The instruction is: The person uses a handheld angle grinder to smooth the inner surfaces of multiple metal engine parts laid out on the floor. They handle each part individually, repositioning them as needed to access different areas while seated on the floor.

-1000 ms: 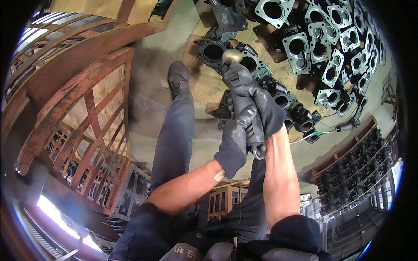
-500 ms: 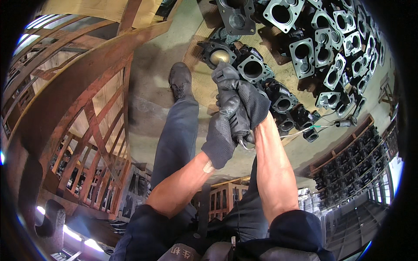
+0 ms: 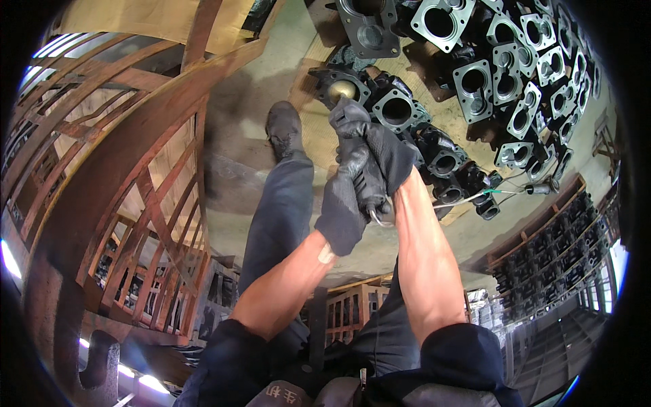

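Both of my hands wear black gloves and are wrapped round a dark corded power grinder [image 3: 371,193], held in the middle of the view. My left hand [image 3: 344,193] grips the nearer part of its body. My right hand [image 3: 388,150] is closed over it higher up, with the fingers partly hidden. The grinder's round gold-coloured head [image 3: 342,89] is at the opening of a dark metal casting [image 3: 320,76]; I cannot tell whether it touches the rim. Beside that casting sits another with a round bore and a bright flange [image 3: 407,112].
Many flanged castings [image 3: 472,88] crowd the floor at the upper right, several lying on cardboard. A rust-brown slatted metal frame [image 3: 146,146] stands along the left. A pale cable [image 3: 461,201] runs to a connector at the right. Stacked dark parts [image 3: 556,254] fill the lower right.
The whole view has shifted slightly. My hands and the grinder keep nearly the same place against the casting, with both grips unchanged.
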Demonstrator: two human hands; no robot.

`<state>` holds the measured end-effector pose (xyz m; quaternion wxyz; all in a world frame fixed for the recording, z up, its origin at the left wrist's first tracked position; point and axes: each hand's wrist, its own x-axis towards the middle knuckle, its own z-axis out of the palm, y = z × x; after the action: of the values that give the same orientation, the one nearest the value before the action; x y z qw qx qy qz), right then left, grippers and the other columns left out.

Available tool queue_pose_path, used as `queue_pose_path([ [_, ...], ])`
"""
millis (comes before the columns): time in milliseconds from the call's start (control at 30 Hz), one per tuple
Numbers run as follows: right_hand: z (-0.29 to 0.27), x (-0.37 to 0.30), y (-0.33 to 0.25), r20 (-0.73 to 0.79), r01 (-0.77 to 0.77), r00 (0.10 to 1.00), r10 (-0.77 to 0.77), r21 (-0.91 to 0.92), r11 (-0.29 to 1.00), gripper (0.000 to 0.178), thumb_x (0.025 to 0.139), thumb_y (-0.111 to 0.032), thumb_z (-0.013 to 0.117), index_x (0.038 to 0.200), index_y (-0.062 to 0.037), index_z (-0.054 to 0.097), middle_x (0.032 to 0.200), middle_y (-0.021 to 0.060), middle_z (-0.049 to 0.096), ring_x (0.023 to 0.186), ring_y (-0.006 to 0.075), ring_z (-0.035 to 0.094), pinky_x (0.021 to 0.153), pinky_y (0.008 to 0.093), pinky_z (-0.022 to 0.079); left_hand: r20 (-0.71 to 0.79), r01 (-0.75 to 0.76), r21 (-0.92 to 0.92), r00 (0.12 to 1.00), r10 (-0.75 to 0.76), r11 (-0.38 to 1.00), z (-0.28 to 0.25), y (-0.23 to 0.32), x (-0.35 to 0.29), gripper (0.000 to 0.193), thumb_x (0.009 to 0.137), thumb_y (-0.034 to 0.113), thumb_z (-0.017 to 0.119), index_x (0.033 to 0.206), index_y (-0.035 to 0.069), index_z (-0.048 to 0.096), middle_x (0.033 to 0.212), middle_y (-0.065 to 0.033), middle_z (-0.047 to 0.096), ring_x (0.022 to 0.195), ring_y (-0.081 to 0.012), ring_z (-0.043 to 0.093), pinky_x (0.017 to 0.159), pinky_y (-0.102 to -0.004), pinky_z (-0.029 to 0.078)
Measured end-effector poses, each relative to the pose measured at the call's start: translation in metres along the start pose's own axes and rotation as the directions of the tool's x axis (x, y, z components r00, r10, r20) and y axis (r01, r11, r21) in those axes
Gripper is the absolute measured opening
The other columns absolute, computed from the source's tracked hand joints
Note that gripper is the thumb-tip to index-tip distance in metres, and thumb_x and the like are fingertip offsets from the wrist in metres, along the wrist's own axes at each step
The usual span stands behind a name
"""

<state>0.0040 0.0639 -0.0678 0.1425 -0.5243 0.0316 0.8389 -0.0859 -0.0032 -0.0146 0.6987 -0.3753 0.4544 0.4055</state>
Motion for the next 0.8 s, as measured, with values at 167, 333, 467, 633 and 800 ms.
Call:
queue_pose_path([
  [167,-0.006,-0.009,0.01,0.027,0.084,0.996,-0.082,-0.089,0.992,0.012,0.086,-0.011,0.066,0.095,-0.0041,0.07,0.092,-0.0011,0.062,0.084,0.0098,0.055,0.079,0.0263,0.046,-0.062,-0.031,0.027,0.998,0.033,0.999,0.003,-0.003,-0.014,0.027,0.091,0.027,0.063,0.103,0.004,0.061,0.081,-0.0063,0.064,0.057,-0.0196,0.062,0.045,-0.0337,0.054],
  [333,-0.009,0.014,0.01,-0.001,0.003,1.0,-0.003,0.014,1.0,0.014,0.083,-0.01,0.067,0.096,-0.0052,0.067,0.091,-0.0005,0.061,0.083,0.0115,0.055,0.079,0.0264,0.045,-0.035,-0.002,0.08,0.999,0.005,0.997,0.003,0.008,0.001,0.027,0.091,0.03,0.061,0.102,0.005,0.061,0.077,-0.0064,0.064,0.054,-0.0194,0.06,0.044,-0.0349,0.053],
  [467,-0.005,0.023,0.002,0.035,-0.063,0.998,0.06,0.097,0.993,0.015,0.083,-0.009,0.065,0.098,-0.0062,0.062,0.083,0.0006,0.058,0.076,0.0133,0.056,0.074,0.027,0.047,-0.034,-0.02,0.012,0.999,0.02,1.0,0.005,0.011,0.017,0.027,0.092,0.032,0.06,0.101,0.006,0.061,0.073,-0.0058,0.063,0.051,-0.0189,0.059,0.044,-0.036,0.053],
  [633,-0.008,0.016,0.014,0.023,0.062,0.998,-0.061,-0.019,0.998,0.015,0.084,-0.014,0.066,0.093,-0.0035,0.06,0.075,0.0058,0.06,0.063,0.0169,0.06,0.059,0.03,0.053,-0.074,-0.07,0.014,0.995,0.07,0.997,0.007,0.0,0.003,0.029,0.093,0.029,0.059,0.109,0.005,0.06,0.087,-0.0065,0.066,0.062,-0.0188,0.064,0.046,-0.0355,0.054],
  [800,-0.011,0.004,0.022,-0.028,0.029,0.999,-0.029,0.029,0.999,0.013,0.082,-0.009,0.069,0.094,-0.0038,0.069,0.09,0.001,0.063,0.079,0.0105,0.056,0.072,0.0268,0.047,-0.04,-0.04,0.168,0.998,0.048,0.985,0.007,0.002,-0.016,0.04,0.095,0.037,0.052,0.112,0.001,0.058,0.081,-0.0118,0.066,0.049,-0.0227,0.061,0.039,-0.0343,0.052],
])
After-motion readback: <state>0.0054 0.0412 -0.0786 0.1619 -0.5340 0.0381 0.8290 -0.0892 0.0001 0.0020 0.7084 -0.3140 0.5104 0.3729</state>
